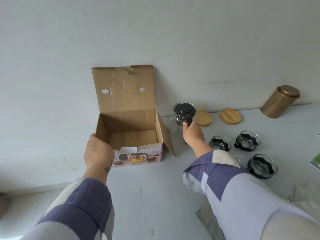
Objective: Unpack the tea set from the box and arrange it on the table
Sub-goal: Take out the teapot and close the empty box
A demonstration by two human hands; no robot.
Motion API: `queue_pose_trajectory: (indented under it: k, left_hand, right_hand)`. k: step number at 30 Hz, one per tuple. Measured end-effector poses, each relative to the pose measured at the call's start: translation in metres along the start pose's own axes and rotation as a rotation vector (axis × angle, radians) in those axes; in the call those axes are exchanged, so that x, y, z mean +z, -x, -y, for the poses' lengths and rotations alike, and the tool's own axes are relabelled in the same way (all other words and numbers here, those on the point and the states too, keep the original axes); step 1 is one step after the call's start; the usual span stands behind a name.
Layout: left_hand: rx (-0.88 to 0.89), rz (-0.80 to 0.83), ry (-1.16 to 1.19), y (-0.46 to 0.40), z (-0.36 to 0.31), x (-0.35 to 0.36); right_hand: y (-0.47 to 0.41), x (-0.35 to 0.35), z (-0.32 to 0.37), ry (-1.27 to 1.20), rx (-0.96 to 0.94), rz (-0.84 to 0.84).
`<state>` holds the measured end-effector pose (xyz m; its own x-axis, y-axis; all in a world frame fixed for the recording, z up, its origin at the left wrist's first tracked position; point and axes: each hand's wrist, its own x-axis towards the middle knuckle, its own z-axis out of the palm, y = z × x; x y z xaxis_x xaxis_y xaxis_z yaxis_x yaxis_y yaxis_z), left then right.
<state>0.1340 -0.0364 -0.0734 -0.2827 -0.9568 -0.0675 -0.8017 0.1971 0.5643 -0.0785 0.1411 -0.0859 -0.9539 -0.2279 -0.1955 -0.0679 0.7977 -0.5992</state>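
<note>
One open brown cardboard box with a printed pink front panel stands on the pale grey surface against the wall, lid flap upright, one side flap hanging out to the right; its interior shows only bare cardboard. Left hand: grip curled over the box's front-left top corner, holding it. Right hand: grip wrapped round the black handle of one clear glass teapot with a black lid, which sits just right of the box. Two round wooden coasters lie behind it, one touching or just beside the teapot, the other apart to the right. Three clear glass cups with black holders are counted in full view to the right of the forearm; a fourth rim may show at the sleeve edge, cannot tell. One gold cylindrical metal tin stands at far right, near the wall.
</note>
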Motion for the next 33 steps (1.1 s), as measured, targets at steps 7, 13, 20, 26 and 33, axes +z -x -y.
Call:
queue_pose_trajectory:
  k: [7,13,20,26,33]
  left_hand:
    - [-0.005,0.015,0.0,0.003,-0.002,-0.003]
    - [0.006,0.058,-0.013,0.005,-0.004,-0.011]
    - [0.007,0.057,-0.031,0.007,0.015,-0.025]
    - [0.007,0.055,-0.036,0.009,0.038,-0.041]
    - [0.007,0.045,-0.015,0.011,0.04,-0.042]
  right_hand:
    - [0.017,-0.004,-0.003,0.036,-0.068,-0.15]
    - [0.061,0.014,0.011,-0.009,-0.382,-0.189]
    - [0.098,0.048,0.029,-0.098,-0.308,0.087]
    - [0.119,0.058,0.028,0.018,-0.232,0.18]
    - [0.126,0.058,0.034,-0.265,0.173,0.23]
